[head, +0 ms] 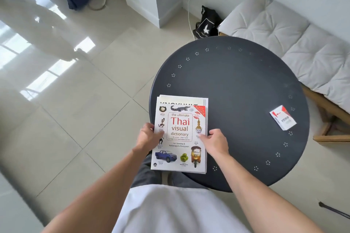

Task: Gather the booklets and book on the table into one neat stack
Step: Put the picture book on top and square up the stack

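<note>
Stack: the book, a white Thai visual dictionary, lies cover-up on top of the booklets, whose edges show just past its upper and right sides. The pile sits at the lower left rim of the round dark table, its near left corner overhanging the edge, in the lower centre of the frame.

Left hand: fingers curled round the stack's left edge, thumb pressed on the cover; a closed pinch. Right hand: fingers loosely bent, tips touching the cover at the right edge; whether it grips is unclear.

A small red-and-white pack lies well apart, at the right of the table.
</note>
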